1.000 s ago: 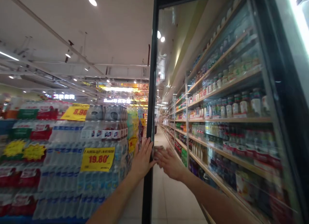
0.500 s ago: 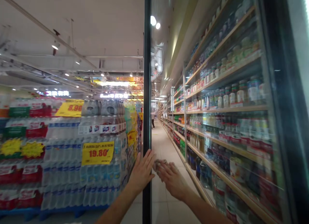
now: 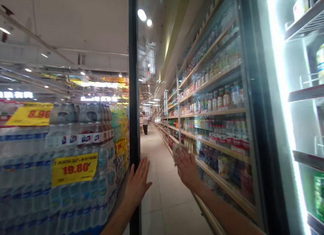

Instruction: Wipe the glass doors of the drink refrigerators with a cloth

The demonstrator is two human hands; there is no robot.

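Note:
A glass fridge door [image 3: 210, 59] with a black frame [image 3: 133, 76] stands swung out in front of me. My left hand [image 3: 138, 182] lies flat against the frame's edge with its fingers stretched out. My right hand [image 3: 186, 167] presses a small greyish cloth [image 3: 178, 148] against the glass, fingers over it. Aisle shelves of bottles show through the pane.
A tall stack of bottled water packs [image 3: 76, 160] with yellow price tags [image 3: 74, 168] stands at the left. The lit fridge interior [image 3: 303, 100] with wire shelves is at the right. A person [image 3: 145, 123] walks far down the tiled aisle [image 3: 162, 194].
My right hand has slid the cloth up and to the right across the glass, away from the frame. The left hand stays on the frame. More of the fridge interior shows at right.

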